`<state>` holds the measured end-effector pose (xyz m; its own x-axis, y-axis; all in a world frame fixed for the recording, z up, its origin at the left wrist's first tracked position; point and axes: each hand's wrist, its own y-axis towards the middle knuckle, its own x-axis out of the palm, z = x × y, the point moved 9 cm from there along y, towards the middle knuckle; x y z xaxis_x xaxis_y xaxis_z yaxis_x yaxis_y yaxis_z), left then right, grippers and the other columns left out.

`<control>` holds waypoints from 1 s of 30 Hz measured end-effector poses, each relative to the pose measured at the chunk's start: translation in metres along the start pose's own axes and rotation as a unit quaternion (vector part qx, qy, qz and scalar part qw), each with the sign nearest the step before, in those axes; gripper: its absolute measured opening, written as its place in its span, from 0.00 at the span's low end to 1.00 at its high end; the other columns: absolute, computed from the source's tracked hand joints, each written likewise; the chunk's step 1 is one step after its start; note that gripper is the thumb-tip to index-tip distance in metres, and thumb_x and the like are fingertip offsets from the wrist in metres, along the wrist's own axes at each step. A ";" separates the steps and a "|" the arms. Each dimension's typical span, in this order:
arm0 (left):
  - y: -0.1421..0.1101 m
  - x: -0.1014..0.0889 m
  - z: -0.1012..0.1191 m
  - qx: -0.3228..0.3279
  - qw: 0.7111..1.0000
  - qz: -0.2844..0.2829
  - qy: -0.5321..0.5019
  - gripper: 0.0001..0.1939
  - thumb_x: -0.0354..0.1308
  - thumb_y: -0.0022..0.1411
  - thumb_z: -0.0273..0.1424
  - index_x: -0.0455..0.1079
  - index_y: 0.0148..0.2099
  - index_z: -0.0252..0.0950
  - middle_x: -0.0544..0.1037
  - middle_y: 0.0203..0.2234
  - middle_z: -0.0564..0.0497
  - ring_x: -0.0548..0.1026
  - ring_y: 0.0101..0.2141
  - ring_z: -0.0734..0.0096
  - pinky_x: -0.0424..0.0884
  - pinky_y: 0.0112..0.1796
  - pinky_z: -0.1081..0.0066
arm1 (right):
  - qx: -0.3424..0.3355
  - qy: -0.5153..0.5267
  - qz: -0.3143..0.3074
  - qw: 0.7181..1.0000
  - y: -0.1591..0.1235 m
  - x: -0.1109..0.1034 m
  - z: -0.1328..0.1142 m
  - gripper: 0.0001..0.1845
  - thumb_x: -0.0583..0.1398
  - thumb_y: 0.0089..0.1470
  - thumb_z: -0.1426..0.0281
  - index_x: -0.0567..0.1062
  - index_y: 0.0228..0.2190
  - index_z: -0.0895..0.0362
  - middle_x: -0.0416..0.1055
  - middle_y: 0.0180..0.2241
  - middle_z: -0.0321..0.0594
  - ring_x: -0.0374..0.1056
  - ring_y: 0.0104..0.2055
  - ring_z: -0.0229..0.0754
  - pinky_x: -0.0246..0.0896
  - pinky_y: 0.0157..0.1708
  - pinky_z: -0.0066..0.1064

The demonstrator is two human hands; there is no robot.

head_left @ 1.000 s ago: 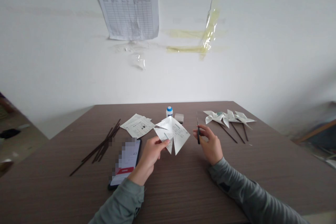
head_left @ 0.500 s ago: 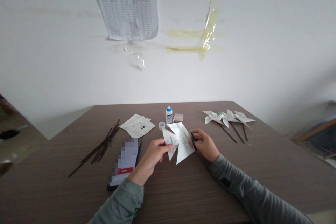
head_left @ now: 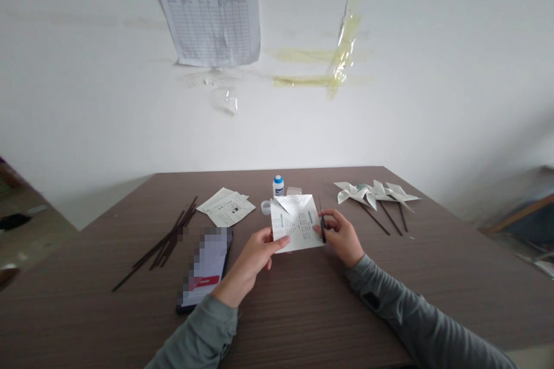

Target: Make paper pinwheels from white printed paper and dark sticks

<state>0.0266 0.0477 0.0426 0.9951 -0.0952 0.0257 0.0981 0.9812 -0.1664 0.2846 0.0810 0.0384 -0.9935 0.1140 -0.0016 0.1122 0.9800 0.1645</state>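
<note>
My left hand (head_left: 259, 249) pinches the lower left corner of a square sheet of printed paper (head_left: 298, 230), thumb on top. The sheet is raised above the table, its cut slits partly opened at the upper left. Closed around small black-handled scissors (head_left: 322, 229), my right hand (head_left: 343, 236) also touches the paper's right edge with its fingertips. The scissors point away from me, and their blades look thin and upright. Just beyond the paper stand a white glue bottle with a blue cap (head_left: 278, 185) and a small clear round lid (head_left: 265, 207).
A phone (head_left: 203, 282) lies left of my left arm. Farther left are several dark sticks (head_left: 167, 242) and a stack of printed paper squares (head_left: 225, 207). Paper pinwheels on sticks (head_left: 372, 191) rest at the right. A small pale block (head_left: 295, 191) sits behind the paper.
The paper has swung from a tilted position with its slits gaping wide to a flatter, squarer one. Both hands have barely moved, and the scissors stand more upright.
</note>
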 end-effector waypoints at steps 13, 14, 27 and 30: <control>0.003 -0.015 0.002 0.013 0.998 0.064 0.005 0.09 0.80 0.55 0.32 0.90 0.39 0.36 0.91 0.29 0.44 0.85 0.30 0.62 0.57 0.22 0.76 | -0.008 -0.025 -0.028 0.999 -0.003 0.005 0.002 0.32 0.84 0.44 0.47 0.81 0.43 0.47 0.84 0.28 0.35 0.77 0.32 0.51 0.73 0.36 0.41; 0.004 -0.017 0.002 0.016 0.997 0.073 0.000 0.09 0.81 0.54 0.33 0.90 0.38 0.36 0.91 0.29 0.44 0.85 0.31 0.62 0.57 0.21 0.76 | -0.010 -0.024 -0.032 0.999 -0.003 0.006 0.003 0.32 0.84 0.44 0.47 0.82 0.43 0.47 0.84 0.27 0.35 0.77 0.32 0.51 0.73 0.36 0.41; 0.001 -0.005 -0.006 0.013 0.996 0.074 -0.056 0.15 0.86 0.58 0.35 0.91 0.45 0.36 0.97 0.45 0.38 0.92 0.41 0.55 0.59 0.21 0.76 | 0.004 0.018 -0.009 1.000 -0.012 0.015 0.008 0.39 0.88 0.39 0.41 0.81 0.42 0.48 0.85 0.27 0.36 0.75 0.29 0.49 0.73 0.33 0.40; 0.000 0.000 -0.011 -0.004 0.996 0.075 -0.043 0.14 0.85 0.59 0.32 0.91 0.46 0.35 0.97 0.44 0.37 0.91 0.38 0.57 0.59 0.20 0.76 | 0.006 0.018 -0.017 1.000 -0.015 0.020 0.008 0.38 0.88 0.41 0.42 0.81 0.42 0.47 0.86 0.28 0.38 0.77 0.30 0.50 0.74 0.33 0.41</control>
<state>0.0272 0.0463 0.0322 0.9942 0.0682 0.0832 -0.0520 0.9818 -0.1829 0.2637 0.0700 0.0282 -0.9969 0.0742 0.0275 0.0776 0.9850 0.1540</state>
